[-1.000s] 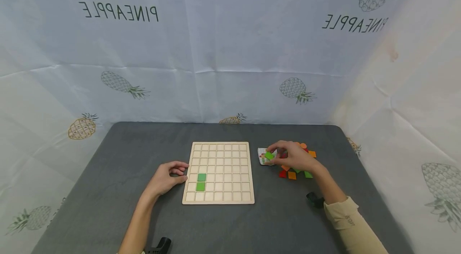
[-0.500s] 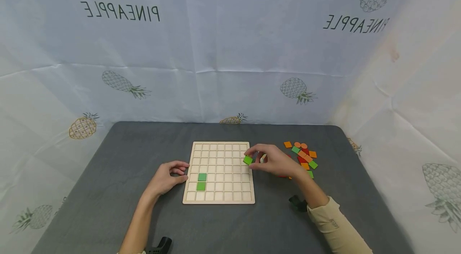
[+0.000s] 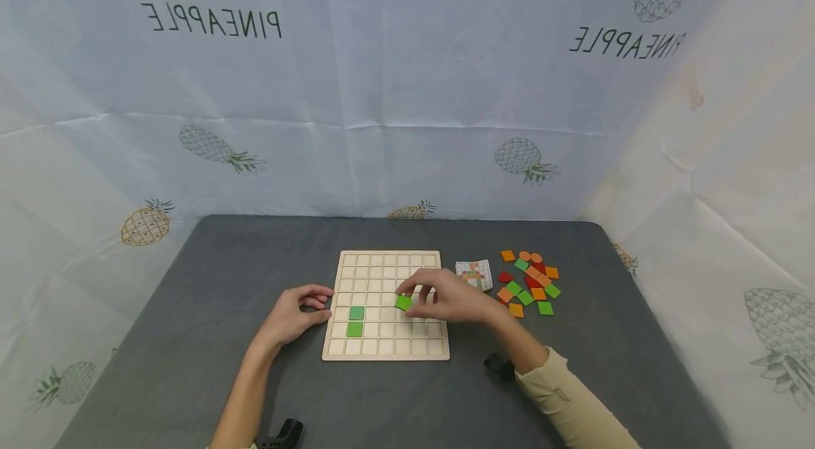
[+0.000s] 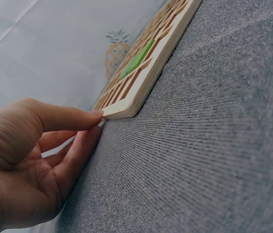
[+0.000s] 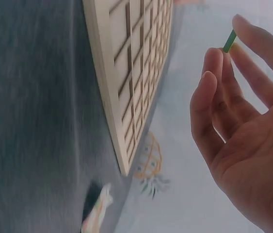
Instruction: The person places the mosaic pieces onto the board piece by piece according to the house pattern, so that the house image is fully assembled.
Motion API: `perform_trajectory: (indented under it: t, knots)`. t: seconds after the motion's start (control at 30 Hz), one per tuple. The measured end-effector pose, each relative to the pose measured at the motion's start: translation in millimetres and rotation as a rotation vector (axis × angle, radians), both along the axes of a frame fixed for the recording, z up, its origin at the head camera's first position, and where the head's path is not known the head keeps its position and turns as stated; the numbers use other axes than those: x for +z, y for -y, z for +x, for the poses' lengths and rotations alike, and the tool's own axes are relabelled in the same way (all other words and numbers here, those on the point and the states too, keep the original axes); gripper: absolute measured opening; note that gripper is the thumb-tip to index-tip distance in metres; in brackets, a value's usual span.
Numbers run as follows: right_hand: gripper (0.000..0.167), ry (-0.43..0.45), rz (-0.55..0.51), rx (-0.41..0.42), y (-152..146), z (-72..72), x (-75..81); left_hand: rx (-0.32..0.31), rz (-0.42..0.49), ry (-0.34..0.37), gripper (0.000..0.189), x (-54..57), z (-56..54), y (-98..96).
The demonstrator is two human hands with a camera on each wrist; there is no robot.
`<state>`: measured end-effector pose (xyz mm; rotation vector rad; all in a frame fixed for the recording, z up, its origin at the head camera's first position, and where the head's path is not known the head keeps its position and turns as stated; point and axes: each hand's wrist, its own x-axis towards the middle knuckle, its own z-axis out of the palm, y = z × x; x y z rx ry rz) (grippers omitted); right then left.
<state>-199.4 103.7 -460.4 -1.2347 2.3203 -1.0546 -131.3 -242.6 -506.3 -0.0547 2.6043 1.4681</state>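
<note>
A pale wooden grid board [image 3: 385, 346] lies on the table in the head view. Two green square tiles, one bluish [image 3: 356, 313] and one brighter [image 3: 354, 329], sit in neighbouring cells of its left part. My left hand [image 3: 289, 316] pinches the board's left edge, thumb tip at the rim and fingers curled beside it in the left wrist view. Over the right half of the board, my right hand [image 3: 448, 297] pinches a bright green square tile [image 3: 403, 302] between thumb and fingertips. The right wrist view shows this tile edge-on, raised above the grid.
Right of the board lies a small printed card [image 3: 474, 271] with a coloured pattern. Beyond it several loose tiles are scattered, among them a green square [image 3: 545, 308], an orange square [image 3: 516, 310] and an orange disc [image 3: 537, 258]. A pineapple-print cloth [image 3: 382, 81] hangs behind the table.
My right hand has carried the green tile left, from above the card to over the board, uncovering the card and loose tiles. The left hand has stayed at the board's edge.
</note>
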Motion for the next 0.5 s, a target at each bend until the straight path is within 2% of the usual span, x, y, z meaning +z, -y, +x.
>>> perform_trajectory:
  t: [0.23,0.5]
  knots:
    - [0.039,0.046,-0.009,0.061,26,4.3,-8.2,-0.010,0.010,-0.012,0.040,-0.4,-0.1,1.3]
    - [0.037,0.075,0.027,0.119,57,12.5,-11.5,-0.004,0.003,-0.006,0.038,-1.9,-0.3,1.2]
